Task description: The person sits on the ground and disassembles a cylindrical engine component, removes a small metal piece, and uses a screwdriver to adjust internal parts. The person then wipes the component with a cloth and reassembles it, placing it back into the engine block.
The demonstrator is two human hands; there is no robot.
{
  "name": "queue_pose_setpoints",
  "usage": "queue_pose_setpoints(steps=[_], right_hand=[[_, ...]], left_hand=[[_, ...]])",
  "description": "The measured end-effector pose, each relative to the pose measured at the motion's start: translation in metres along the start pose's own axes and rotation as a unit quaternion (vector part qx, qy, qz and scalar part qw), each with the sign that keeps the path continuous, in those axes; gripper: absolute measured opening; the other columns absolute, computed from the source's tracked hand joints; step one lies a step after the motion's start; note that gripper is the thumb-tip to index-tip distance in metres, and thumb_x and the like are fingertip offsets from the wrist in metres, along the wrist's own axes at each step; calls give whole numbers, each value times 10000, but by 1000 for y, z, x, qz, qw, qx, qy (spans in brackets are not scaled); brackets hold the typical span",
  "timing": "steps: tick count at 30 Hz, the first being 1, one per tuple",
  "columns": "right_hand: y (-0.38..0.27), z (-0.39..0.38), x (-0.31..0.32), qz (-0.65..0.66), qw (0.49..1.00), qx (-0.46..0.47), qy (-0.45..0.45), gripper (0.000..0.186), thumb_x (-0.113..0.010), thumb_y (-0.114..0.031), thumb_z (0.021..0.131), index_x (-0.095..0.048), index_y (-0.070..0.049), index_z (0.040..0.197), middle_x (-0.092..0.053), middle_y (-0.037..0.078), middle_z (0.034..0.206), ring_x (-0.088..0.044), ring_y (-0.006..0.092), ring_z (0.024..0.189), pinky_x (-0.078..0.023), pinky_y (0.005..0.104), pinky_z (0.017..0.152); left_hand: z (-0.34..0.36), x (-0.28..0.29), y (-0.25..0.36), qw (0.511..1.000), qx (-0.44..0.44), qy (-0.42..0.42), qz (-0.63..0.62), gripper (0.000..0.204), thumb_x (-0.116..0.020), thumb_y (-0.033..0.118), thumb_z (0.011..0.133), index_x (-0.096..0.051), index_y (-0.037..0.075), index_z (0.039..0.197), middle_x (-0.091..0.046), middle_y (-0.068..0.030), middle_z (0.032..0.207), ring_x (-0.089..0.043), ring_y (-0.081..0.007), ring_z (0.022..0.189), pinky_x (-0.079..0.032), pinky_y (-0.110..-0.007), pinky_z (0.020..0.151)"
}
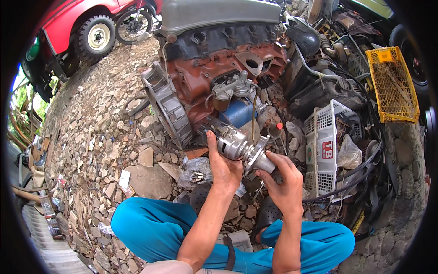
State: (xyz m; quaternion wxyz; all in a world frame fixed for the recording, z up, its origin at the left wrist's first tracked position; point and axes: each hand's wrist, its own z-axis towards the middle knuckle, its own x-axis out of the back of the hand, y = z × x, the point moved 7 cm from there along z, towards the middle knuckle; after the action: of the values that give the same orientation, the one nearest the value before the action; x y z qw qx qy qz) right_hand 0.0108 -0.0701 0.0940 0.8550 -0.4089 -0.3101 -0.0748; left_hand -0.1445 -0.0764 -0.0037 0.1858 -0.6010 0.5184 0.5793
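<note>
Both hands hold up a silver, cylindrical metal engine part (233,144) above my lap; it looks like a starter motor or part of one. My left hand (224,168) supports the thicker body from below, thumb along its left side. With bent fingers and thumb, my right hand (284,177) grips the narrower flanged end. I cannot tell whether the two sections are joined. Just beyond stands a large engine block (194,75), rust-red, with a grey top cover (219,14) and a silver bell housing (169,109). The part's far end overlaps the engine's lower side in view.
Broken stones (102,132) cover the ground. A clear plastic bag (195,170) lies beyond my left forearm. To the right are a white plastic crate (322,157), a yellow crate (394,86) and black hoses. A red vehicle (68,20) stands far left.
</note>
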Motion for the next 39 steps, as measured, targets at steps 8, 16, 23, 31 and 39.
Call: queue_pose_setpoints(steps=[8,16,23,31,39], right_hand=[[-1,9,0,-62,997,40,7,282,-568,-191,938,-666,15,1102,-654,156,847,-664,313,754,-533,402,704],[47,-10,6,89,957,-275,-9,576,-461,-486,1019,-690,43,1034,-622,87,594,-569,128,520,-446,279,532],[-2,6,2,33,999,-18,-28,444,-790,-135,803,-630,-41,1207,-676,122,1015,-664,200,777,-521,312,595],[32,-7,-12,-109,976,-157,-100,192,-737,-142,874,-656,-2,978,-652,134,680,-670,356,643,-503,420,569],[13,-2,-3,52,993,-103,-15,190,-739,-103,863,-643,12,980,-656,133,749,-663,314,649,-522,385,597]], left_hand=[[0,1,-6,998,55,5,-25,730,-490,684,921,-562,4,1176,-656,-159,1089,-661,-299,1051,-543,-435,939],[1,5,-8,996,76,6,-46,710,-491,674,925,-579,4,1143,-658,-160,1077,-667,-303,1012,-545,-462,919],[2,8,-10,993,89,15,-70,708,-447,679,940,-611,9,1101,-674,-145,1035,-671,-299,987,-533,-448,929],[-3,10,-12,995,85,38,-34,730,-500,696,907,-597,8,1130,-673,-150,1036,-670,-301,1002,-532,-446,939],[2,15,-12,996,75,36,-7,769,-508,708,895,-572,-3,1180,-667,-152,1085,-669,-291,1029,-551,-434,917]])
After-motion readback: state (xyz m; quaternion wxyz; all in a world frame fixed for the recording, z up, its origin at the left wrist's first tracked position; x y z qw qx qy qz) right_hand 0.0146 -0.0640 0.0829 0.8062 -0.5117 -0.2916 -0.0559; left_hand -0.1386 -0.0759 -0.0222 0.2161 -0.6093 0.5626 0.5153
